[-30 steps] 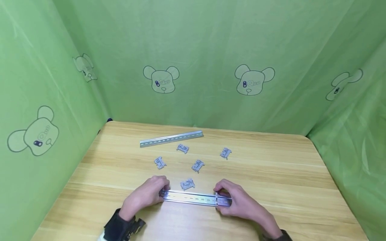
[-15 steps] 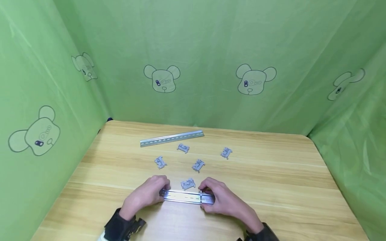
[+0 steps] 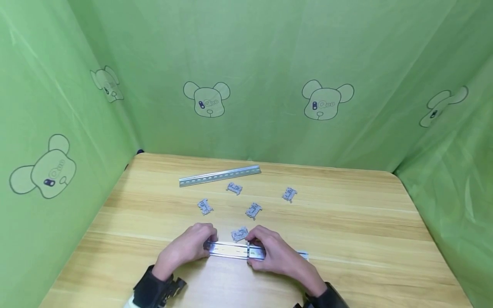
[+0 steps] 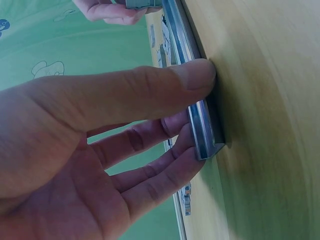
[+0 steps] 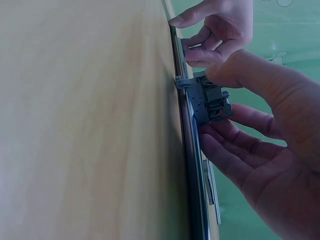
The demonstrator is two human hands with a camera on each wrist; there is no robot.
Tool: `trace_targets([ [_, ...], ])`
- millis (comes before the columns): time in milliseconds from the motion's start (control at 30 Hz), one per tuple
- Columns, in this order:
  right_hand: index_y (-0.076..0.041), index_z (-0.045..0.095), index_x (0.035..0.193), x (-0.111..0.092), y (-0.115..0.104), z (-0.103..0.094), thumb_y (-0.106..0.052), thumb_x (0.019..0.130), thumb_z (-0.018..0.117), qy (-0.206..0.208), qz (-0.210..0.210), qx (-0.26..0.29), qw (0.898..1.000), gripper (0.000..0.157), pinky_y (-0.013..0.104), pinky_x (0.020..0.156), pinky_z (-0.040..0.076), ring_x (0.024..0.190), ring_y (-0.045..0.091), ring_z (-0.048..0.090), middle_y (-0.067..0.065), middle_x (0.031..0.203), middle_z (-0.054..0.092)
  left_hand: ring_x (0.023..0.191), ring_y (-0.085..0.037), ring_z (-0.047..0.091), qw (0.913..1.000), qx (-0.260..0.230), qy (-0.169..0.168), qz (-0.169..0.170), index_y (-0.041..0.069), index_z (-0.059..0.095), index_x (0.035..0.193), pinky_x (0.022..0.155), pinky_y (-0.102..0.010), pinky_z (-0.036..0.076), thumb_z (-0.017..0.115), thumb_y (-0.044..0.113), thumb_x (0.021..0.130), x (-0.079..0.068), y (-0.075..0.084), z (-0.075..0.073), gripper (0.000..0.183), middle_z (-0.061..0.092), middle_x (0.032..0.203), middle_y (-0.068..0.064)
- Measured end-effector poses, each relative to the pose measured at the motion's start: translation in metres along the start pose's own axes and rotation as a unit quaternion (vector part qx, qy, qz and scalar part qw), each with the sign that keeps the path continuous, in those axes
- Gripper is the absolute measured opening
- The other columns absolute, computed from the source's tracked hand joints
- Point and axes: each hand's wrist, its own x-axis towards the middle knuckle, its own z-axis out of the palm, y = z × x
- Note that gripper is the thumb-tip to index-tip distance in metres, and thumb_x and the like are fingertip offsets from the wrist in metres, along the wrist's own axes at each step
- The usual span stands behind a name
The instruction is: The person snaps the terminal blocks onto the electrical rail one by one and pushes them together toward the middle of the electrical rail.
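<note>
A slotted metal DIN rail (image 3: 229, 250) lies across the near part of the table. My left hand (image 3: 190, 246) grips its left end, thumb on the near side and fingers on the far side in the left wrist view. My right hand (image 3: 279, 252) pinches a grey terminal block (image 5: 205, 97) between thumb and fingers. The block stands upright across the rail, touching it, left of the rail's middle. Whether it is latched on cannot be seen. Part of the rail is hidden behind the right hand, and its right end shows beyond.
Several loose grey terminal blocks lie flat beyond the rail, the nearest block (image 3: 239, 234) close to the right fingertips. A second DIN rail (image 3: 219, 176) lies slanted near the back of the wooden table (image 3: 358, 222). Green cloth walls (image 3: 265, 141) surround the table's back and sides.
My right hand has moved left along the rail with the terminal block, uncovering the rail's right end. The left hand has kept its grip on the left end.
</note>
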Motion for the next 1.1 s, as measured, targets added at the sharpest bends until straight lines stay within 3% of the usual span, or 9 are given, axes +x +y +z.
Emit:
trace_targets([
  [833, -0.012, 0.064, 0.125, 0.005, -0.004, 0.006, -0.020, 0.079, 0.088, -0.004, 0.009, -0.010, 1.000, 0.052, 0.032, 0.098, 0.055, 0.110, 0.012, 0.064, -0.001, 0.121, 0.066, 0.075, -0.013, 0.057, 1.0000, 0.000, 0.002, 0.003, 0.010, 0.067, 0.091, 0.068, -0.023, 0.052, 0.088, -0.003, 0.069, -0.001, 0.000, -0.001, 0.033, 0.062, 0.084, 0.002],
  [1100, -0.006, 0.063, 0.130, 0.008, -0.006, -0.015, -0.029, 0.080, 0.088, 0.019, 0.003, -0.005, 1.000, 0.061, 0.037, 0.099, 0.055, 0.112, 0.021, 0.065, 0.005, 0.122, 0.066, 0.075, -0.014, 0.059, 1.0000, -0.002, 0.005, 0.007, 0.008, 0.067, 0.092, 0.068, -0.023, 0.053, 0.088, -0.003, 0.069, -0.002, 0.002, -0.004, 0.033, 0.063, 0.084, 0.001],
])
